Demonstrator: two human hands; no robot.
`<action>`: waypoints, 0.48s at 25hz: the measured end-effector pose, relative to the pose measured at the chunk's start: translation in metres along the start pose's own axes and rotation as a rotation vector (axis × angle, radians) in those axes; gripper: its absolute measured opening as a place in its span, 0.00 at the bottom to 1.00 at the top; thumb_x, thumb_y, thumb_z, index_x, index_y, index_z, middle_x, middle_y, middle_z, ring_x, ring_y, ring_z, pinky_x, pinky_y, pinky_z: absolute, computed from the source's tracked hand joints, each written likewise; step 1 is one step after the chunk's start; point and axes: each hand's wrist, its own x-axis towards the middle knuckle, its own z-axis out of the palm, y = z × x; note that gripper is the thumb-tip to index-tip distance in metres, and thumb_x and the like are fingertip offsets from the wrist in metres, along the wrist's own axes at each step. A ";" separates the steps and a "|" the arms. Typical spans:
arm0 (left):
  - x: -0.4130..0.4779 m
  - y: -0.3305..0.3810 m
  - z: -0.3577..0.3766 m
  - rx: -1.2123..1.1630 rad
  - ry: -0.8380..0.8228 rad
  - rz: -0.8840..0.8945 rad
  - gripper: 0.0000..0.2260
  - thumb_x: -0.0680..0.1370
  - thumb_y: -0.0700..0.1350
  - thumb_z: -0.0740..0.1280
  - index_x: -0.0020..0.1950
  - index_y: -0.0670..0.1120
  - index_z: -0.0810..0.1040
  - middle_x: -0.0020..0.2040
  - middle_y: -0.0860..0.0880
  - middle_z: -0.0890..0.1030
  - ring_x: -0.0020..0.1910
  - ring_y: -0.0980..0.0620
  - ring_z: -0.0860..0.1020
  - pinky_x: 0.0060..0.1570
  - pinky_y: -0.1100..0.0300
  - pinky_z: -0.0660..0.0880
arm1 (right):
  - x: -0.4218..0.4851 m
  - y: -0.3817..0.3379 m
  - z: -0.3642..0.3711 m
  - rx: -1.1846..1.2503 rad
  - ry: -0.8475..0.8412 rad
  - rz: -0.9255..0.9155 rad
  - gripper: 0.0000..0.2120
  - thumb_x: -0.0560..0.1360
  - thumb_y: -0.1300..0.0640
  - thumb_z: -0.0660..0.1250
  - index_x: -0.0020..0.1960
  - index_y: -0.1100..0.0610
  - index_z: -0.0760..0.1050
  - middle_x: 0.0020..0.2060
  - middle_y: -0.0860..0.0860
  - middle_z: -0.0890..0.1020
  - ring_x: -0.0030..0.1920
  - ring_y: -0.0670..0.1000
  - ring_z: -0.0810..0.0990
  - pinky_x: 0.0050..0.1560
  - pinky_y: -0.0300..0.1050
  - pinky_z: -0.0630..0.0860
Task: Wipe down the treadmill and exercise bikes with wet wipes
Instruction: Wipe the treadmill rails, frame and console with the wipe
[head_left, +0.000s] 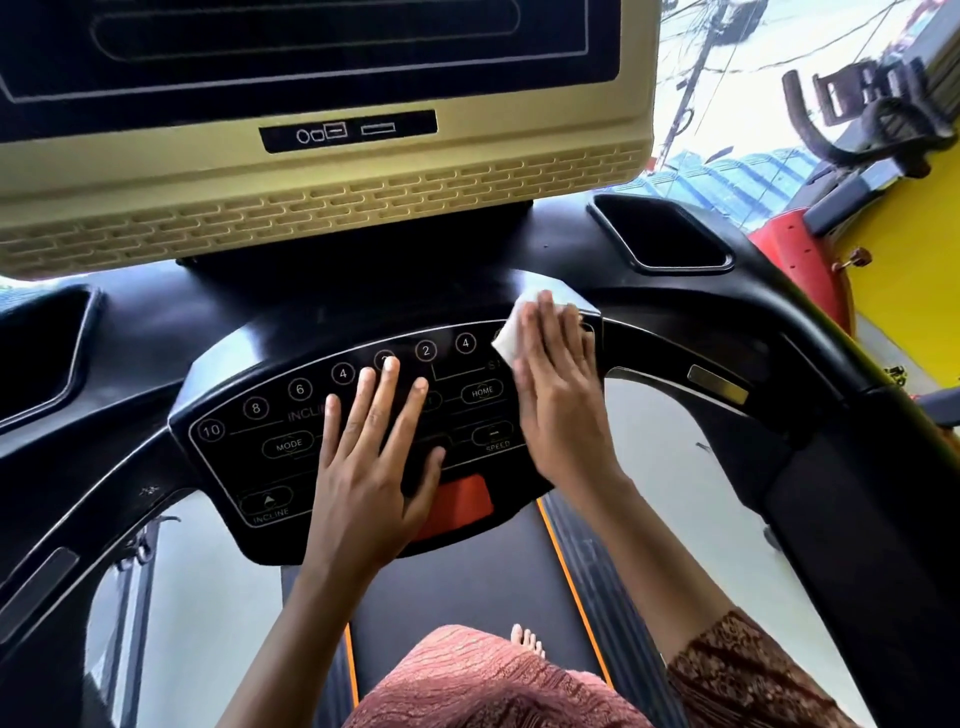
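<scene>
The treadmill's black control panel with round numbered buttons fills the middle of the head view. My left hand lies flat on the panel's centre with its fingers straight and spread. My right hand presses a white wet wipe against the panel's upper right corner with straight fingers. Most of the wipe is hidden under that hand. An orange safety key block sits at the panel's lower edge.
A beige-framed screen stands above the panel. Black cup recesses flank it, with curved handrails at both sides. An exercise bike's handlebars and red frame stand at the right by a window. The belt runs below.
</scene>
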 end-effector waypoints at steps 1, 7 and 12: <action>0.000 0.000 0.000 -0.002 -0.003 0.001 0.25 0.78 0.52 0.60 0.73 0.44 0.68 0.76 0.43 0.61 0.76 0.45 0.57 0.74 0.46 0.50 | -0.004 -0.009 0.005 0.010 -0.042 -0.095 0.23 0.83 0.52 0.47 0.76 0.59 0.59 0.76 0.54 0.59 0.77 0.54 0.51 0.76 0.50 0.49; 0.000 0.000 -0.001 0.006 -0.002 -0.009 0.24 0.79 0.52 0.60 0.73 0.44 0.68 0.76 0.43 0.61 0.76 0.45 0.58 0.74 0.48 0.50 | -0.064 0.013 -0.006 -0.011 -0.061 0.001 0.23 0.83 0.54 0.49 0.76 0.58 0.58 0.76 0.52 0.58 0.77 0.52 0.52 0.74 0.53 0.55; -0.001 -0.001 -0.001 0.002 -0.007 0.001 0.25 0.79 0.52 0.60 0.73 0.44 0.67 0.76 0.43 0.60 0.76 0.45 0.57 0.75 0.49 0.48 | -0.102 0.019 -0.014 -0.021 -0.138 -0.103 0.23 0.82 0.54 0.51 0.75 0.58 0.60 0.75 0.53 0.61 0.76 0.53 0.55 0.73 0.53 0.58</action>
